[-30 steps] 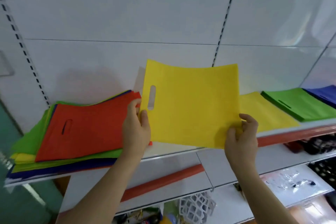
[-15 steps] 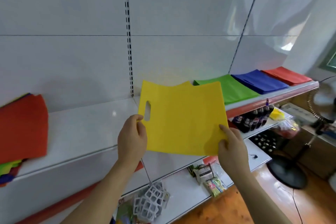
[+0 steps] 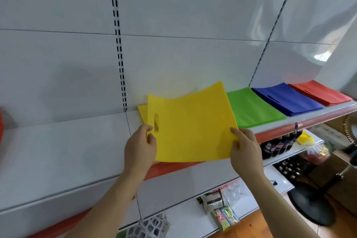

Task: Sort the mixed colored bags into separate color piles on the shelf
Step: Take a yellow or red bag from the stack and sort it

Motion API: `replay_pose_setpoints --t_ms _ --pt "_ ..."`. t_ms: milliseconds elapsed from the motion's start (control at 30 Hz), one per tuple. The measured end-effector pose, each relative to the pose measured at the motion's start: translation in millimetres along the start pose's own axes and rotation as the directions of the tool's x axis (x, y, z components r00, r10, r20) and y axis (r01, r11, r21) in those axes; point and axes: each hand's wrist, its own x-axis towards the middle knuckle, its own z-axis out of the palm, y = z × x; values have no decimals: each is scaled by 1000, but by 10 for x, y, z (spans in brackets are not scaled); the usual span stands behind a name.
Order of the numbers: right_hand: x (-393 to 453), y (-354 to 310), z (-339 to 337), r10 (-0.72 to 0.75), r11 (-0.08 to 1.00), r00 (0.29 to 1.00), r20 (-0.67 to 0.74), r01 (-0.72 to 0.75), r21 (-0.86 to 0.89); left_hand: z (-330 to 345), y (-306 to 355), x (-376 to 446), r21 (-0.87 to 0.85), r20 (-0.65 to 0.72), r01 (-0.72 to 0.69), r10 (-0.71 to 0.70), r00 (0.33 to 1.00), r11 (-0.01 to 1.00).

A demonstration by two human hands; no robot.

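A yellow bag with a slot handle hangs just above the white shelf. My left hand pinches its left edge beside the slot, and my right hand pinches its right lower corner. Under it, a corner of the yellow pile peeks out at the left. To the right lie a green pile, a blue pile and a red pile, side by side. Only a red sliver of the mixed stack shows at the far left edge.
The shelf has a red front strip. Lower shelves carry bottles, snack packets and a white grid basket. A fan base stands on the wooden floor at the right. The white back wall rises close behind.
Both hands carried the yellow bag rightward from the mixed stack and lowered it over the yellow pile. The view swung right, so the mixed stack slid out of frame.
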Motion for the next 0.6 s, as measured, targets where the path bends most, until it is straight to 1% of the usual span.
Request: replay_pose_setpoints --t_ms 133,333,500,600 --pt "486 -12 157 -28 999 998 50 30 -32 163 -1 192 83 6 5 -5 1000 997" --pt "886 69 422 -87 993 981 173 98 -58 320 37 250 257 -15 39 -37 999 966" --pt "1161 180 660 -128 981 955 268 162 -110 415 67 268 463 -23 116 -119 993 879" --pt "1218 256 763 -167 959 926 339 232 -162 493 114 219 531 -60 189 -186 981 826"
